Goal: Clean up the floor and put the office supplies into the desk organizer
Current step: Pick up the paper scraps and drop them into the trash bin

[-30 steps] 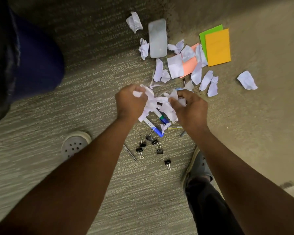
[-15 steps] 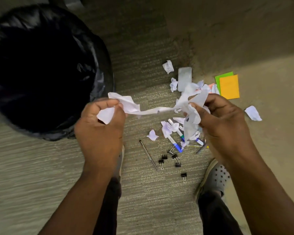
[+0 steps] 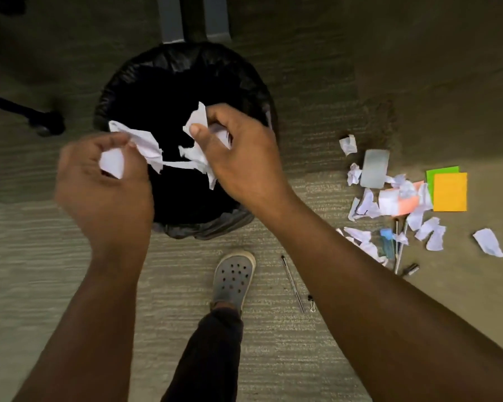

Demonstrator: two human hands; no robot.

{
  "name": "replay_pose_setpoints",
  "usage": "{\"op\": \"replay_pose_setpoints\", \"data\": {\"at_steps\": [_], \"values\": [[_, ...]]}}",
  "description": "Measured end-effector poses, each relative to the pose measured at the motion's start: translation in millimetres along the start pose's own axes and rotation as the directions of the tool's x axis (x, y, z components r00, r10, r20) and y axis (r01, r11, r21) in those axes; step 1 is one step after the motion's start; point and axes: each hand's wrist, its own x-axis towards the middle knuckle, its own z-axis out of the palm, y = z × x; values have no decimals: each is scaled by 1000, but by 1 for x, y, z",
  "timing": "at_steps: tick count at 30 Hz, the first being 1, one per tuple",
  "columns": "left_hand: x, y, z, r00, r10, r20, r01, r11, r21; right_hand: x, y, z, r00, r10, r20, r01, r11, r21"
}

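My leg: I see my dark trouser leg [image 3: 212, 355] at the near edge of the carpet [image 3: 55, 271], with a grey shoe with holes [image 3: 233, 278] at its end.
Thin rod: a thin dark stick [image 3: 292, 283] lies on the carpet just right of the shoe. I cannot tell what it is.
Binder clip: one small black binder clip [image 3: 311, 302] lies beside the near end of the stick, close to my right arm.
My left hand: my left hand [image 3: 105, 187] is curled round a wad of crumpled white paper [image 3: 134, 152]. It looks blurry. It is over the near left rim of the bin.
My right hand: my right hand [image 3: 238, 152] pinches more torn white paper [image 3: 198, 140] with thumb and fingers. A thin strip of paper joins the two wads over the bin's mouth.
Trash bin: a round bin with a black bag [image 3: 183, 82] stands on the carpet, right under both hands.
Mess on the right: torn paper scraps [image 3: 369, 204] lie near the right edge of the carpet. Among them are pens or markers [image 3: 388, 242], mostly covered. A small dark cap-like thing [image 3: 411, 268] lies nearest.
Sticky pads: an orange pad [image 3: 450, 192] lies partly on a green pad [image 3: 440, 173]. A pink pad [image 3: 408, 202] is half under scraps.
Grey flat thing: a pale grey rounded block [image 3: 374, 169] lies past the scraps.
Far side: grey furniture legs [image 3: 172, 18] stand behind the bin.
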Motion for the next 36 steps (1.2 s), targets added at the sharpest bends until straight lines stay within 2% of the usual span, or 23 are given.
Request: {"op": "replay_pose_setpoints", "data": {"at_steps": [2, 5, 11, 16, 19, 22, 26, 31, 36], "values": [[-1, -3, 5, 997, 57, 55, -58, 998, 10, 8, 8, 15, 999, -5, 54, 14, 986, -168], [-4, -18, 14, 993, -1, 119, 4, 1000, -25, 10, 21, 20, 997, -17, 72, 42, 934, -356], [-39, -15, 14, 964, 26, 263, -18, 999, -32, -22, 36, 4, 995, -94, 37, 100, 943, -316], [-83, 0, 15, 938, 200, 282, -160, 974, -159, -75, 54, -31, 982, -132, -132, 93, 960, -266], [-123, 11, 21, 902, 273, 334, -209, 954, -213, -109, 84, -56, 981, -62, -184, 9, 960, -279], [-164, 15, 31, 836, 273, 475, -182, 956, -229, -144, 127, -81, 978, 44, -203, -113, 933, -342], [-207, 3, 55, 733, 177, 657, -111, 984, -140, -186, 186, -111, 954, 235, -185, -296, 836, -463], [-243, -33, 101, 532, 141, 835, -204, 978, -35, -218, 246, -137, 891, 437, -127, -427, 709, -561], [-262, -60, 151, 407, 81, 910, -335, 940, 66, -226, 287, -142, 847, 529, -53, -427, 618, -660]]}}
